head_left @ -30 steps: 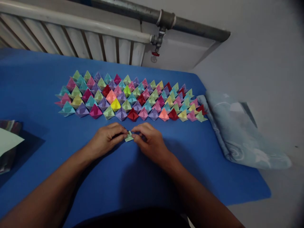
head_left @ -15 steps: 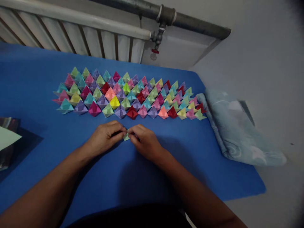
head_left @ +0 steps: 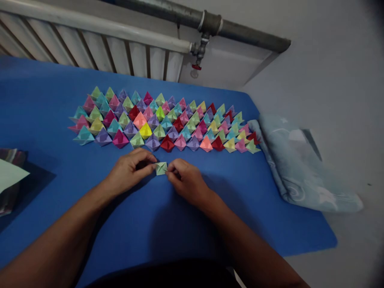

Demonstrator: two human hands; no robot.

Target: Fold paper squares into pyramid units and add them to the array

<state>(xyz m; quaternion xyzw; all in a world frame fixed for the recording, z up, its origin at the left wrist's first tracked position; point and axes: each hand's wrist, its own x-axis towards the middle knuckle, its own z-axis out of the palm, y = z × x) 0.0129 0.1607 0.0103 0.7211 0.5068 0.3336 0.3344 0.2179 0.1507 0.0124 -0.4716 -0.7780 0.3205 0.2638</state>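
Note:
A small pale green folded paper square [head_left: 161, 169], with creases meeting near its middle, is held up between my two hands over the blue surface. My left hand [head_left: 132, 166] pinches its left edge between thumb and fingers. On the opposite side, my right hand [head_left: 187, 178] grips the right edge with thumb and forefinger. Just beyond my hands stand rows of folded paper boats [head_left: 167, 143] in many colours, close together.
Blue surface [head_left: 126, 240] lies under everything. A folded light blue patterned cloth [head_left: 300, 172] rests at the right. At the left edge, pale green paper [head_left: 12, 175] sits on a dark stack. Behind are a white radiator [head_left: 114, 54] and a pipe with a red-handled valve [head_left: 196, 67].
My hands have moved apart a little, and the green paper, mostly covered by fingers before, now shows as a flat square between them.

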